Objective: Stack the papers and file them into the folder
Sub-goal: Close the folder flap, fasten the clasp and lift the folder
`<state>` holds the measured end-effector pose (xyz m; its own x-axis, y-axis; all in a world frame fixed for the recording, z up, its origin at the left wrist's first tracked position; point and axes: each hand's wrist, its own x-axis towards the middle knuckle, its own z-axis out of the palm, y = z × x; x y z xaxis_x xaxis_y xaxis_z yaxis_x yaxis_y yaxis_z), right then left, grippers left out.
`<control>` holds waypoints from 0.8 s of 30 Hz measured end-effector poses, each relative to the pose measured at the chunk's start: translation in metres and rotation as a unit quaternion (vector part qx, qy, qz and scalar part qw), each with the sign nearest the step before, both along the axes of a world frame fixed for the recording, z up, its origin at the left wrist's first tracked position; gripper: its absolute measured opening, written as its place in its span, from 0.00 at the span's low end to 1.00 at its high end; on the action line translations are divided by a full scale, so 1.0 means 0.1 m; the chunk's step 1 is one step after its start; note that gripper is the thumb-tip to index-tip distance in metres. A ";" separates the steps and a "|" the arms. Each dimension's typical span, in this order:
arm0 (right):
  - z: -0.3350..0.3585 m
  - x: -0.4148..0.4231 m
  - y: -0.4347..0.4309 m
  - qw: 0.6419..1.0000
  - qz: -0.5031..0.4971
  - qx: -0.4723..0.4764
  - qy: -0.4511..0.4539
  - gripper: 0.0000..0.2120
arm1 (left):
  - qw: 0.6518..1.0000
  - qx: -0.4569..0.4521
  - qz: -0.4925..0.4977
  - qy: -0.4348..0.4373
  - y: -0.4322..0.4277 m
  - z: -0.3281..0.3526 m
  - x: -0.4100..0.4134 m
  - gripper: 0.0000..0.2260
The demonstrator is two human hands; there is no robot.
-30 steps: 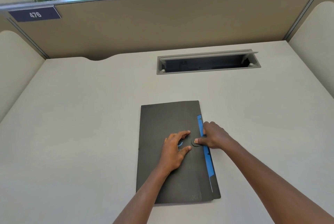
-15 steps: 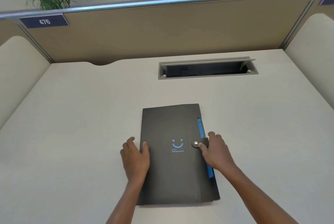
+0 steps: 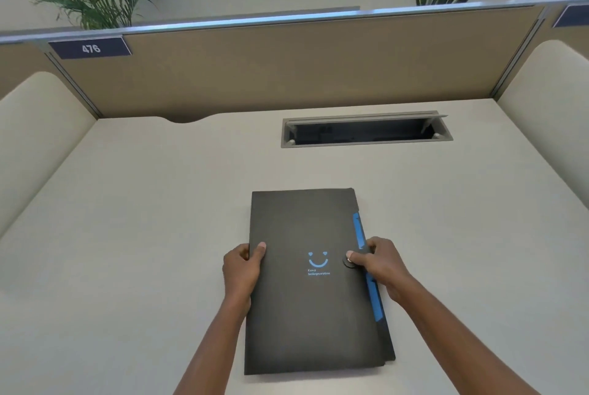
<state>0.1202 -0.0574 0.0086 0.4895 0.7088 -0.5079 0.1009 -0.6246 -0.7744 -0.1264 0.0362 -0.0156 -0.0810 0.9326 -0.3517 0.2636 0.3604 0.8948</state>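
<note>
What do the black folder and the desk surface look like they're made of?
Folder: likely matte plastic or coated card, going by its thin flat cover, dull sheen and printed blue smiley.
Desk: seemingly smooth off-white laminate, uniform with a soft, low-gloss reflection.

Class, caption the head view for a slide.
Both hands, left hand and right hand, grip a closed black folder on the desk.

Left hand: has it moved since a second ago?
Yes. The left hand has slid left off the folder's printed smile to grip its left edge.
</note>
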 end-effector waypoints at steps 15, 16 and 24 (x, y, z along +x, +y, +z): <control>0.62 0.39 0.23 0.962 0.029 0.266 -0.048 0.08 | 0.969 0.162 -0.038 -0.181 0.27 0.81 0.36 0.13; 0.61 0.39 0.24 0.963 0.028 0.265 -0.050 0.09 | 0.970 0.159 -0.033 -0.181 0.29 0.81 0.38 0.14; 0.50 0.37 0.29 0.967 0.024 0.249 -0.056 0.09 | 0.974 0.140 -0.015 -0.180 0.33 0.75 0.39 0.18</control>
